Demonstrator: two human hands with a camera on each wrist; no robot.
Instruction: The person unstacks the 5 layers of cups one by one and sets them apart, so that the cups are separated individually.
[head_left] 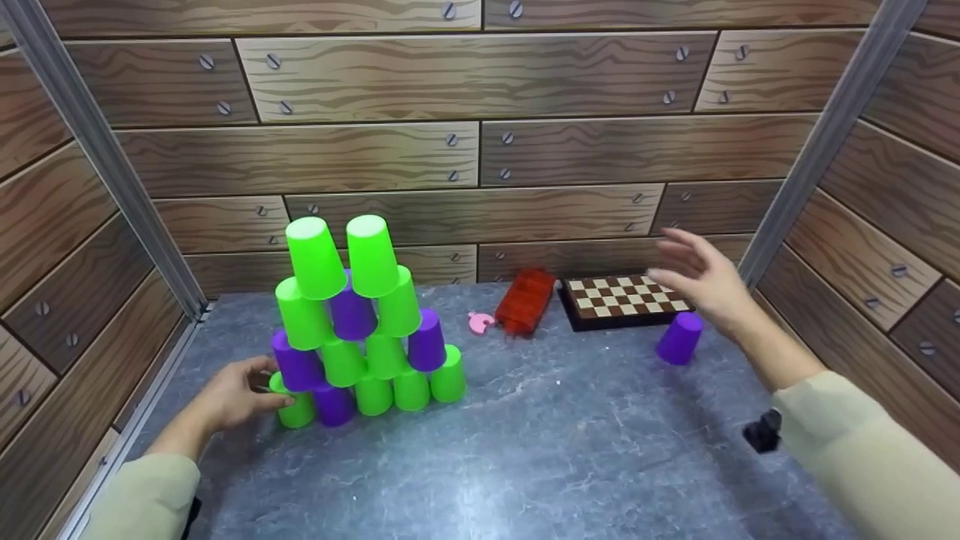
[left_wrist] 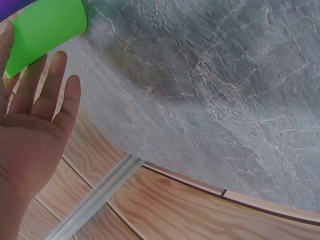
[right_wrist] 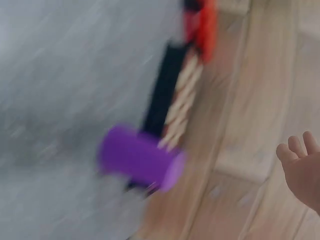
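Upside-down green and purple cups form a stepped stack on the left of the table, with two green cups (head_left: pixel 373 259) on top. My left hand (head_left: pixel 234 397) is beside the bottom-left green cup (head_left: pixel 298 411), thumb in front and fingers behind. In the left wrist view its fingers (left_wrist: pixel 50 92) extend fairly straight by that green cup (left_wrist: pixel 47 30); whether they touch it I cannot tell. At the right, my right hand (head_left: pixel 705 281) hovers with fingers spread, holding nothing. Below it a lone purple cup (head_left: pixel 679 339) stands upside down, also seen blurred as a purple cup (right_wrist: pixel 140 157) in the right wrist view.
Behind the lone cup lies a checkered board (head_left: pixel 622 296) in a dark frame. To its left are a red translucent tray-like piece (head_left: pixel 526 300) and a small pink piece (head_left: pixel 481 322). Wood-patterned walls (head_left: pixel 480 75) enclose the grey marbled table (head_left: pixel 540 450) at the back and sides.
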